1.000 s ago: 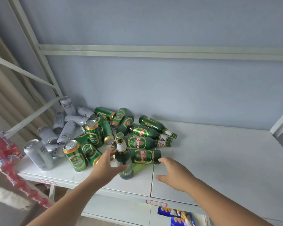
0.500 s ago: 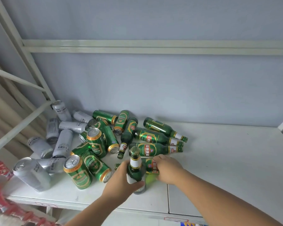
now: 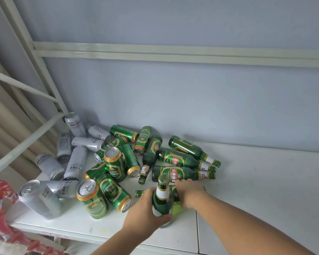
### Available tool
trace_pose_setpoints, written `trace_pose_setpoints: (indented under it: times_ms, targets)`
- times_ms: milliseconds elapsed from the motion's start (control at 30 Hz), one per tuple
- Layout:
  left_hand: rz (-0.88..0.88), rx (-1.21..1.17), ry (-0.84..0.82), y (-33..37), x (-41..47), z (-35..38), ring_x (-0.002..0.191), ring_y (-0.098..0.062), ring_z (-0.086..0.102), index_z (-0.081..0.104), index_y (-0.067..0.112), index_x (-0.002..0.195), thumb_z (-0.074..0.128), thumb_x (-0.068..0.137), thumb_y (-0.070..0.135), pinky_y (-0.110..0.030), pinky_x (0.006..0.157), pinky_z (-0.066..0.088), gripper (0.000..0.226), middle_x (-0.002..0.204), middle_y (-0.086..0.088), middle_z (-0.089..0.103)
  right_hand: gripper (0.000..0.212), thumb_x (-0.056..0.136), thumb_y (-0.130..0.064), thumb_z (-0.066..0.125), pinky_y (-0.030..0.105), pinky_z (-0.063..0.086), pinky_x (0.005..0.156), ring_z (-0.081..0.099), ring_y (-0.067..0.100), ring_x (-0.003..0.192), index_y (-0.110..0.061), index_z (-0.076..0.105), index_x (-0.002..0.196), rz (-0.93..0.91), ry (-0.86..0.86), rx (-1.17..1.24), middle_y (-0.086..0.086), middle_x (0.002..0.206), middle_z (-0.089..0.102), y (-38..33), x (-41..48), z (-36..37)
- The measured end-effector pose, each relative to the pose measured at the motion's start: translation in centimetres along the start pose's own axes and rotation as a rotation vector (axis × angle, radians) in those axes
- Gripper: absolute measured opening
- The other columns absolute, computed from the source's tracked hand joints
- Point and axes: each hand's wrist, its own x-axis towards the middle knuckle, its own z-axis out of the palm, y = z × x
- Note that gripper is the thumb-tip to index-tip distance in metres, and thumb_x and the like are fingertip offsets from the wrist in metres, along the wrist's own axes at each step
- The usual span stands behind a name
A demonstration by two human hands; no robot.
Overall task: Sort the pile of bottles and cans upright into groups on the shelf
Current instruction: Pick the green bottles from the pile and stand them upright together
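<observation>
On the white shelf (image 3: 261,192) lies a mixed pile. My left hand (image 3: 145,211) grips an upright green glass bottle (image 3: 163,195) near the front edge. Just behind it, my right hand (image 3: 190,192) curls over a lying green bottle whose cap (image 3: 139,193) pokes out to the left; most of that bottle is hidden. Several more green bottles (image 3: 180,160) lie on their sides beyond my hands. Green cans (image 3: 114,164) sit left of them, two upright, the others lying. Silver cans (image 3: 75,162) are heaped at the far left.
A tall silver can (image 3: 39,198) stands by the shelf's front left corner. A diagonal frame brace (image 3: 26,142) crosses above the silver cans. Red packaging (image 3: 0,218) hangs at the lower left. The wall is close behind the pile, and bare shelf stretches to the right.
My left hand has kept hold of the upright bottle and drawn it slightly towards the front. My right hand moved in from the right and settled onto the lying bottle behind it.
</observation>
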Motion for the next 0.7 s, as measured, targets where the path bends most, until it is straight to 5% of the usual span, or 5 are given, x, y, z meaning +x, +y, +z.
trace_pose_setpoints:
  times_ms: [267,500,700]
  targets:
    - [-0.019,0.031,-0.006,0.0,0.1,0.2,0.096,-0.005,0.059,0.042,0.047,0.122,0.076,0.061,0.066,-0.024,0.078,0.049,0.072,0.112,0.025,0.058,0.056,0.086,-0.014,0.069,0.04,0.045,0.082,0.049,0.034,0.121,-0.011,0.045,0.137,-0.017,-0.008,-0.036,0.013,0.131,0.051,-0.1,0.2,0.4]
    - [0.001,0.09,0.011,0.1,0.3,-0.2,0.088,-0.005,0.06,0.048,0.045,0.115,0.073,0.058,0.069,-0.025,0.074,0.051,0.067,0.097,0.024,0.063,0.049,0.081,-0.012,0.069,0.039,0.049,0.076,0.06,0.032,0.102,-0.012,0.046,0.124,-0.042,0.039,0.007,0.009,0.115,0.059,0.4,-0.8,0.6]
    - [0.086,0.095,0.021,2.1,0.5,-1.8,0.075,-0.006,0.063,0.055,0.041,0.108,0.075,0.056,0.072,-0.03,0.066,0.054,0.064,0.084,0.019,0.068,0.047,0.076,-0.042,0.07,0.036,0.053,0.074,0.063,0.026,0.088,-0.022,0.046,0.111,-0.003,0.183,0.352,-0.001,0.102,0.061,4.1,-4.3,-0.4]
